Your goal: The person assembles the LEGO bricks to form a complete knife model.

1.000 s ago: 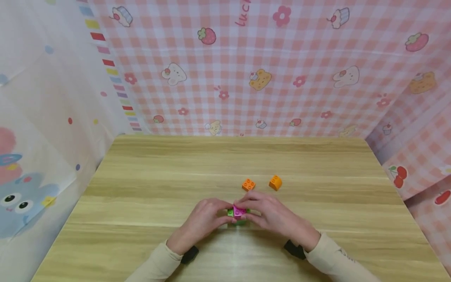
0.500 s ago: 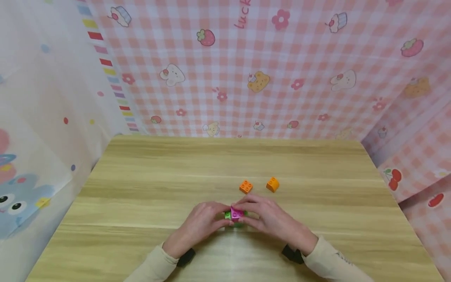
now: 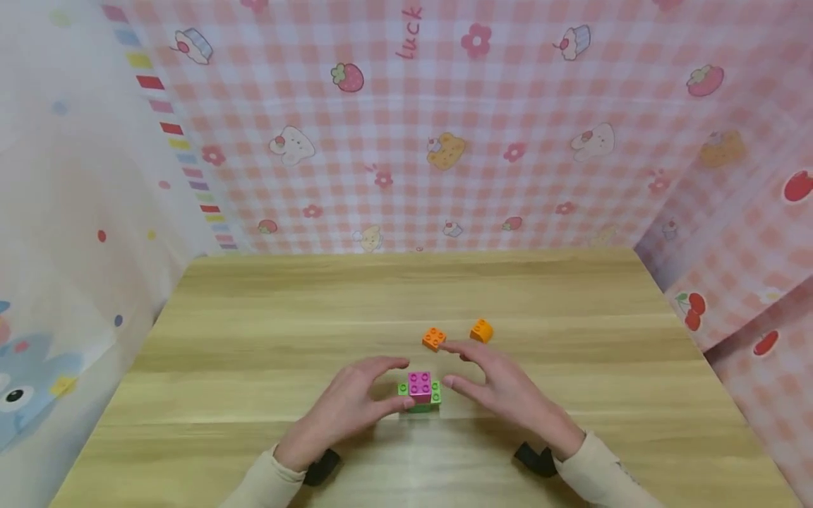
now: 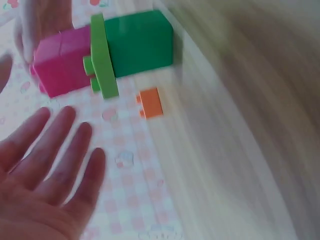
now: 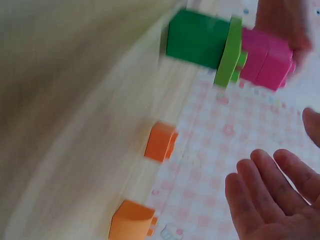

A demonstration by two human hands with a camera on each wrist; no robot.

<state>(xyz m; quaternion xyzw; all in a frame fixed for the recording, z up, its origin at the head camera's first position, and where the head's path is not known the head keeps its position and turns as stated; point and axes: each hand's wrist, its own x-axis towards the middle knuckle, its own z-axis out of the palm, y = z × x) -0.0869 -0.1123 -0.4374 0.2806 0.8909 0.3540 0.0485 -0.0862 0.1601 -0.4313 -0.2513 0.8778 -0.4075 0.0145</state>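
Observation:
A small stack of toy building bricks stands upright on the table in front of me. Its base is a dark green brick [image 4: 142,42], topped by a thin light green plate [image 3: 435,395] that juts out on both sides. Above that sits a pink part [image 3: 419,392] with a seam across it, seemingly two bricks. My left hand [image 3: 349,402] is spread around the stack's left side, thumb in front, apart from it in the left wrist view. To the right, my right hand [image 3: 508,391] holds nothing; its index fingertip overlaps the near edge of an orange brick [image 3: 432,338], contact unclear.
Behind the right hand lies a yellow-orange brick with a rounded side [image 3: 482,331]. The wooden table [image 3: 279,303] runs back to a pink checked cloth [image 3: 406,113]. Dark devices are strapped under both wrists.
Both hands have let go of the stack and parted, uncovering the pink and light green parts. The right hand has moved right and its fingers have opened out. The head view has shifted slightly.

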